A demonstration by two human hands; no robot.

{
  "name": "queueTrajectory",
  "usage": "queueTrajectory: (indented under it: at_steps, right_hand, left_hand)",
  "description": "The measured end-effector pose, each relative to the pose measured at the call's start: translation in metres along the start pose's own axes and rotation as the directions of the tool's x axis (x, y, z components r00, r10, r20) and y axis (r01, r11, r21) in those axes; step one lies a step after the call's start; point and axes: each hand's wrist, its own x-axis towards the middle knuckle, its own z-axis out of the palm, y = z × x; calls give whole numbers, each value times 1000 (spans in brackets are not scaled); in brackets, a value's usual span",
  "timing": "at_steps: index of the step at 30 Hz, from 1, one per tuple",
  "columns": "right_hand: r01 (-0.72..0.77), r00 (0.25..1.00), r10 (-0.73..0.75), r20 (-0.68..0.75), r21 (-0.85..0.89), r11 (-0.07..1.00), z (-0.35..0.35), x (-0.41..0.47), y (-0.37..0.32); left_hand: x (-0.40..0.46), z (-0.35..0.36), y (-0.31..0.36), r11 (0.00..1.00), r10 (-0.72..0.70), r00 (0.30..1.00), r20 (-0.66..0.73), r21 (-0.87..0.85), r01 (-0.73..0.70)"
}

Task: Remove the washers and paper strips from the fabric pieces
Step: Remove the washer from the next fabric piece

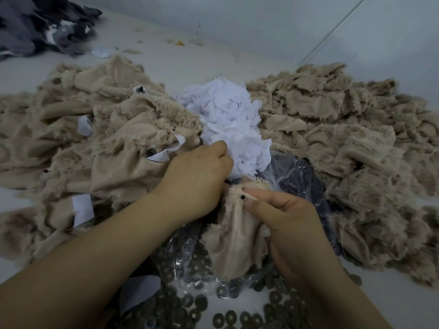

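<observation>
The right hand (285, 217) pinches a beige fabric piece (235, 238) at centre — just above the loose washers (228, 317). The left hand (197, 176), fingers curled, touches the white paper strips (228, 119) — whether it grips any, I cannot tell.

Single head-worn wide-angle view, looking forward and steeply down from close above onto the table (237, 58). Far wall (261, 24) at the frame top. Strong bending toward the edges.

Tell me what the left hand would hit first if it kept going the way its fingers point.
Most likely the white paper strip pile: the left hand points up-right, fingertips already at its near edge.
</observation>
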Motion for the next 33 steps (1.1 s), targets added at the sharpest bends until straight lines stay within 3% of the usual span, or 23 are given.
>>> queueTrajectory:
  at_steps: [2, 4, 6, 9, 11, 13, 15, 16, 20, 25, 26, 28, 31, 33]
  right_hand:
    - [2, 1000, -2, -2, -6, 1000, 1, 0, -1]
    - [21, 1000, -21, -6, -35, 999, 1, -1, -3]
    - [56, 998, -56, 1, -75, 996, 1, -3, -5]
    - [95, 995, -94, 18, -103, 990, 2, -6, -7]
    - [112, 994, -110, 22, -117, 987, 2, -9, -7]
    - [126, 992, -126, 10, -153, 980, 2, -9, -8]
    - [128, 992, -130, -1, -166, 978, 3, -9, -8]
    - [128, 991, -131, -6, -166, 978, 3, -9, -8]
    - [135, 990, -140, -21, -160, 978, 4, -9, -9]
    - [168, 985, -174, -20, -187, 968, 4, -10, -11]
    - [176, 983, -182, -15, -193, 965, 5, -10, -11]
    - [185, 981, -192, -14, -206, 961, 5, -10, -12]
    - [181, 981, -193, -30, -233, 956, 5, -9, -11]
    - [171, 982, -184, -35, -235, 957, 6, -9, -10]
  left_hand:
    - [2, 2, 2, 998, 40, 999, 1, 54, -40]
    - [1, 4, 2, 999, 39, 996, -78, -15, -40]
    - [0, 2, 0, 983, 30, 984, -175, -171, -61]
    - [-4, -4, -2, 881, -2, 973, -231, -460, -108]
    - [-8, -7, -1, 735, -128, 972, -197, -677, -40]
    - [-12, -10, 0, 463, -217, 974, -64, -885, 45]
    - [-15, -11, 3, 236, -240, 971, 16, -969, 74]
    - [-16, -11, 4, 202, -250, 968, 21, -977, 73]
    - [-20, -8, 7, 319, -276, 960, -44, -947, 49]
    - [-20, -8, 3, 306, -254, 967, 8, -948, 88]
    - [-18, -6, 1, 355, -243, 970, 12, -930, 100]
    - [-16, -2, -4, 551, -234, 972, -16, -826, 119]
    - [-9, 2, -10, 872, -184, 975, -122, -478, 105]
    - [-5, 1, -10, 938, -137, 983, -121, -335, 90]
